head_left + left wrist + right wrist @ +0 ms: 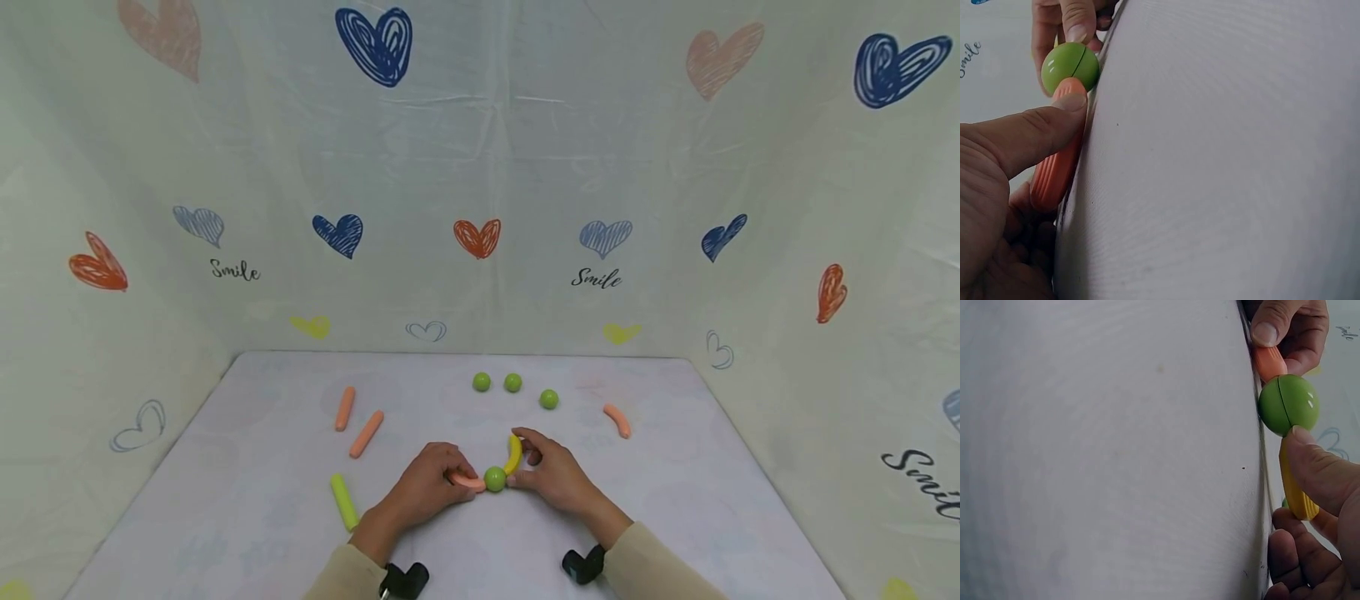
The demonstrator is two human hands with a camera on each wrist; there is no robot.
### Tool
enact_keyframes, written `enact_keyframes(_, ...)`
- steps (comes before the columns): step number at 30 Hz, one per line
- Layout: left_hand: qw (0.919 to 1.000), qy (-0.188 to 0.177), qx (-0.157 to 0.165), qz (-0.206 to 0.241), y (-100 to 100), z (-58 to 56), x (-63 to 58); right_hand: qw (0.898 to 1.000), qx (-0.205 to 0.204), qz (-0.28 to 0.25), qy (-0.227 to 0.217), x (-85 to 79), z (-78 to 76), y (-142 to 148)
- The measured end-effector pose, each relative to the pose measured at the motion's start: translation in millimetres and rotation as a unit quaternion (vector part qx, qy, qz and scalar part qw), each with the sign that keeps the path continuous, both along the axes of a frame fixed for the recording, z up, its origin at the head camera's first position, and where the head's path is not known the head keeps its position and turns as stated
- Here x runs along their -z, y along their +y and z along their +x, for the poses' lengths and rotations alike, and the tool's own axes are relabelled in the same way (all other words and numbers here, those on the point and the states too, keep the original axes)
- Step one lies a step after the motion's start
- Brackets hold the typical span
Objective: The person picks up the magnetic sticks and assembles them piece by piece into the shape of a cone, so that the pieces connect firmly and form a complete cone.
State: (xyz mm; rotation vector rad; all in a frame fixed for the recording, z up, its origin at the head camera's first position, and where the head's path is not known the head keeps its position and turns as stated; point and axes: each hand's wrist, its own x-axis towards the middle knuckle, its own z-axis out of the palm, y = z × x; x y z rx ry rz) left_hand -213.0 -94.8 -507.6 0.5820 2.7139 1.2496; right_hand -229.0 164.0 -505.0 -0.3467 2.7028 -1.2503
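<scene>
Between the thumb and fingers of my left hand [430, 477] is a curved, ribbed orange stick [471, 482]. One end of that stick meets a green ball [495, 478], which has a seam round it. On the ball's other side a curved yellow stick [513, 455] stands against it, pointing away toward the back. My right hand [558, 475] holds this yellow stick, its thumb [1313, 456] close by the ball. In the left wrist view the orange stick [1055, 178] lies under the left thumb, and the fingers behind it are partly hidden.
Two orange sticks [367, 434] and a lime-green stick [344, 502] lie on the left of the white table [675, 517]. Three green balls [513, 382] sit toward the back. A curved orange stick [617, 421] is at the right. Heart-printed cloth [480, 167] surrounds the table.
</scene>
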Motion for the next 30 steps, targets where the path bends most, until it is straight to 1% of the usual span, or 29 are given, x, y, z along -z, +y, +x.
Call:
enact_keyframes(3,1.0000,-0.003,-0.001,0.004,0,0.4,0.2,1.000,0.000,-0.007,-0.003,0.6,-0.6,1)
enact_keyframes(10,0.9996,0.020,0.016,0.010,-1,0.9,2.7,1.000,-0.013,-0.026,-0.005,2.0,-2.4,4)
enact_keyframes(16,0.9998,0.015,0.013,0.001,0,1.2,3.0,1.000,-0.008,-0.018,-0.006,0.9,-1.3,5)
enact_keyframes(20,0.9999,0.013,0.006,-0.004,4,2.5,3.2,1.000,0.010,-0.007,-0.009,1.1,0.1,5)
enact_keyframes(24,0.9996,0.024,-0.007,-0.011,9,3.3,5.7,1.000,0.028,-0.007,-0.002,1.9,3.7,3)
enact_keyframes(28,0.9985,0.046,-0.024,-0.017,15,4.4,7.7,0.999,0.041,-0.026,0.007,1.4,9.3,1)
enact_keyframes(30,0.9973,0.062,-0.031,-0.021,18,5.0,9.2,0.998,0.043,-0.035,0.011,2.2,12.1,0)
